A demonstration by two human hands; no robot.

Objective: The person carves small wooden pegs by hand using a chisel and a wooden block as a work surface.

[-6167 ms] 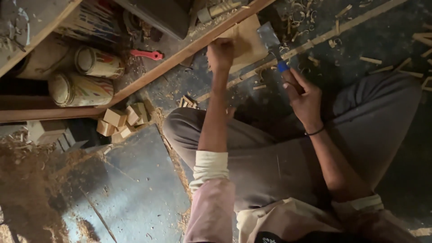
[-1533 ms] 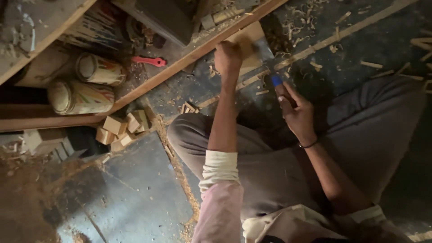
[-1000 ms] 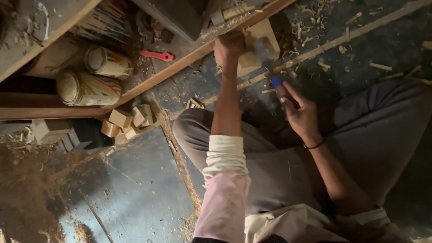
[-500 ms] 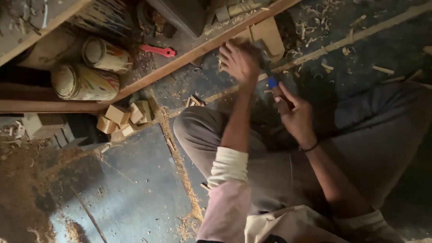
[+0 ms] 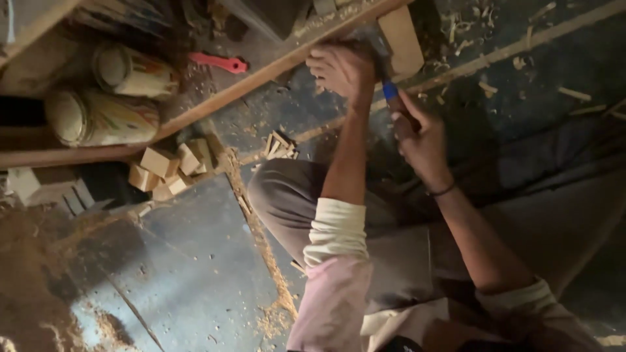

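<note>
- The wooden block [image 5: 399,40] is lying at twelve o'clock, against the long wooden strip [image 5: 215,104].
- The left hand [image 5: 339,68] is pressing down beside the block, fingers curled; its grip is unclear.
- The right hand [image 5: 420,137] is gripping the blue-handled chisel [image 5: 385,75], blade reaching toward the block.
- Two cans [image 5: 107,101] are sitting at ten o'clock.

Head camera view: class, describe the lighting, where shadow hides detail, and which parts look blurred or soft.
Head view: dim, warm light overall; the pale wooden block and red plastic tool catch the most light; the right hand on the blue-handled tool is in shadow; the left hand is slightly motion-blurred; the dark floor at right loses detail; the two round tins look soft.
</note>
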